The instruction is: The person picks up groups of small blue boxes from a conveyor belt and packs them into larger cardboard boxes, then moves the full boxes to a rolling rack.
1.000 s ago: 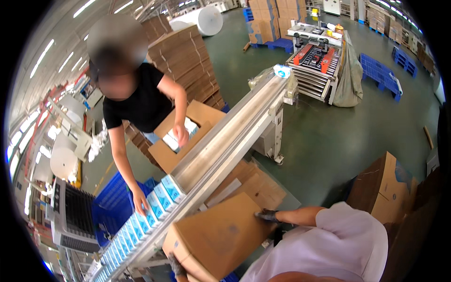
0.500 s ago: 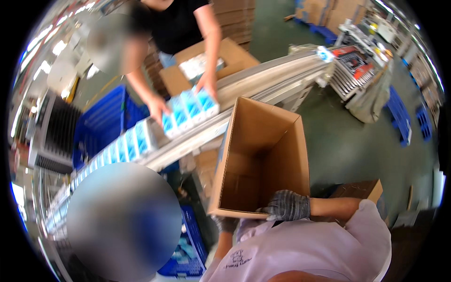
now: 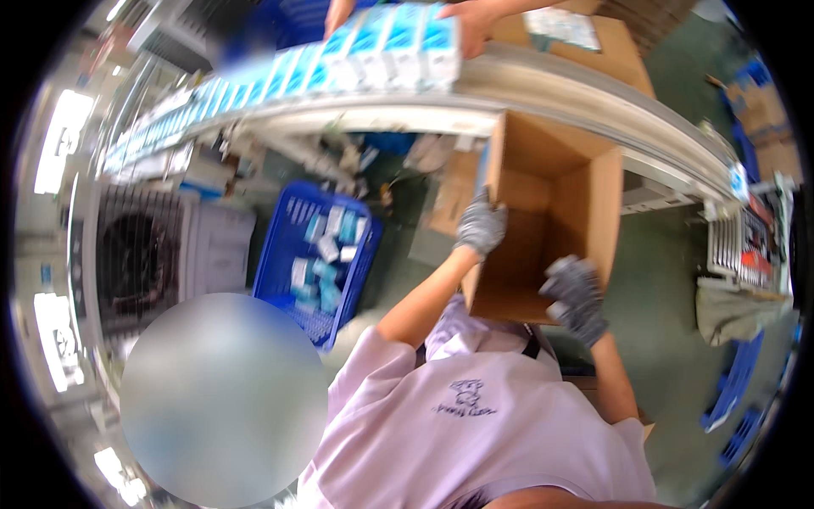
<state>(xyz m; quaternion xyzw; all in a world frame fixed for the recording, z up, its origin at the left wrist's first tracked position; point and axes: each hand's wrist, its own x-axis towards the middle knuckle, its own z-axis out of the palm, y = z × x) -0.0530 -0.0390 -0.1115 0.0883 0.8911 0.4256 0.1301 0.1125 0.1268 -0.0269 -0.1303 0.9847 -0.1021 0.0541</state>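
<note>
I hold an open, empty brown cardboard box (image 3: 551, 195) in front of my chest, its mouth facing me and its far side close to the grey conveyor (image 3: 593, 97). My left hand (image 3: 481, 225), in a grey knit glove, grips the box's left wall. The gloved right hand (image 3: 577, 295) clasps the near lower edge on the right. A row of small blue-and-white packs (image 3: 390, 51) lies on the conveyor just beyond the box to the left.
A co-worker's bare hands (image 3: 475, 17) press on the row of packs from the far side. Below the conveyor stands a blue crate (image 3: 288, 229) holding loose packs. A grey fan unit (image 3: 144, 254) is at left, another carton (image 3: 623, 51) beyond the belt.
My view has tipped further down. The box has come closer to me and lower, and my right hand now grips its near edge along with the left on its wall.
</note>
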